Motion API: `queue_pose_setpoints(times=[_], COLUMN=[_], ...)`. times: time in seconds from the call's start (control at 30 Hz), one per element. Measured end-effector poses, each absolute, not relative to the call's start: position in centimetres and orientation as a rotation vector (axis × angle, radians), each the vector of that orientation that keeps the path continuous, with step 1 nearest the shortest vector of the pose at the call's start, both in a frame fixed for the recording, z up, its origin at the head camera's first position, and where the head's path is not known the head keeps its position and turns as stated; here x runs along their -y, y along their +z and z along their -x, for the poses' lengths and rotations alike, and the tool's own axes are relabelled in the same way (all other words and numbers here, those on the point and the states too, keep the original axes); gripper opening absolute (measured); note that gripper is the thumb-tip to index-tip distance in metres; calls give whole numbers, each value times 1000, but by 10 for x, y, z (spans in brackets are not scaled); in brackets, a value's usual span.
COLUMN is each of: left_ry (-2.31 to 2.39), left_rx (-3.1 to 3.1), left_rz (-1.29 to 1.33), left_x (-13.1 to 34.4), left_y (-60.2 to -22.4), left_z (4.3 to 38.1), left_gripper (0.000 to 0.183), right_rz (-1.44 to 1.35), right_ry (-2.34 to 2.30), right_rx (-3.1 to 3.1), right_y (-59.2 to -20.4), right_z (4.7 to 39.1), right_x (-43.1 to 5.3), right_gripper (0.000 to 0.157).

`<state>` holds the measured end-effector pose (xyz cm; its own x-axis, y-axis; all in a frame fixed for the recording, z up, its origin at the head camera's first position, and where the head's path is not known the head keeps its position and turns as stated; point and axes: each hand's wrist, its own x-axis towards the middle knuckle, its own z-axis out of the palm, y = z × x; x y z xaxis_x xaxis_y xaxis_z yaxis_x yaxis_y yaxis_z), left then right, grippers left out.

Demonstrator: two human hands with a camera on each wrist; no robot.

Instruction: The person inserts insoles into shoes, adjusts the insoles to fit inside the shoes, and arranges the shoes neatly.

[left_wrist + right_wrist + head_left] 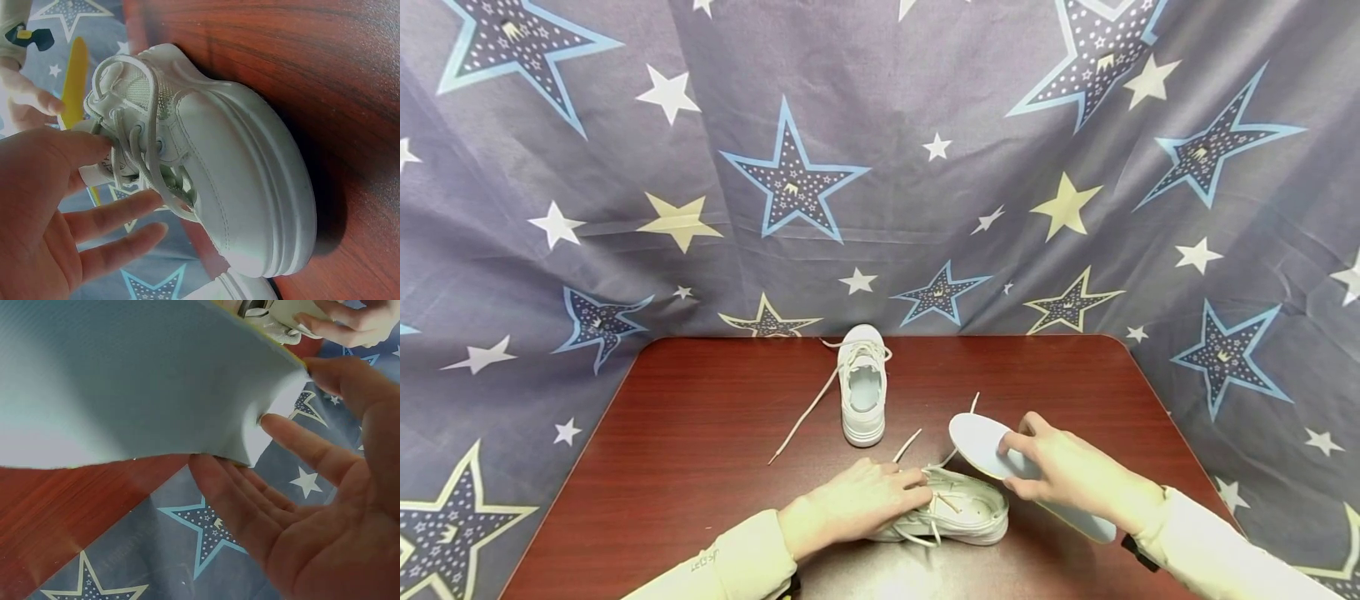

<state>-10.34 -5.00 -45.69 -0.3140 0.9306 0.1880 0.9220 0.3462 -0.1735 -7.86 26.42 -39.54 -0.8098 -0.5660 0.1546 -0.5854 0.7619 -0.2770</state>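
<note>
Purple-grey cloth printed with blue, white and yellow stars (887, 212) is hanging behind a glossy reddish-brown wood-grain table (715, 433). Near the far edge, a white lace-up shoe with a thick sole (863, 423) is standing upright, toe away from the person, with a pale blue insole (864, 387) showing inside it and one cream lace (805, 414) trailing loosely over the wood.

Closer in, a matching white shoe with a mesh panel (970, 527) is lying with its toe towards the left, under the left hand (857, 504). That hand seems to be pinching the tongue by the laces (153, 119), thumb on one side and a finger partly hidden behind; two other fingers are stretching out, spread apart.

Just beside that shoe's heel, the right hand (1075, 471) is holding up a flat pale blue insole with a yellow edge (137, 381), tilted. One digit is gripping an edge, a fingertip is pressing into the blue face and bowing it, and the remaining fingers are lying close together along the opposite edge.

Judging by this, the far shoe is looking complete, while the nearer one is lacking its blue insole, which is staying wholly outside. Both shoes' laces are hanging untied, so fitting and tying seem to be remaining.
</note>
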Motion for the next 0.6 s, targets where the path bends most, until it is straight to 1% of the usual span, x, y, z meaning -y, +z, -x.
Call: queue_pose_setpoints(times=[0.27,0.6], left_ry=[64,70], left_rx=[2339,2342], left_rz=[1667,1668], left_x=[50,51], left_y=[-457,-458], left_z=[105,105], left_gripper=[19,23], right_rz=[-1083,-1278], right_ry=[452,348], right_rx=[2889,2809], right_y=[-390,-392], right_z=[68,63], right_x=[-263,-262], right_gripper=[29,32])
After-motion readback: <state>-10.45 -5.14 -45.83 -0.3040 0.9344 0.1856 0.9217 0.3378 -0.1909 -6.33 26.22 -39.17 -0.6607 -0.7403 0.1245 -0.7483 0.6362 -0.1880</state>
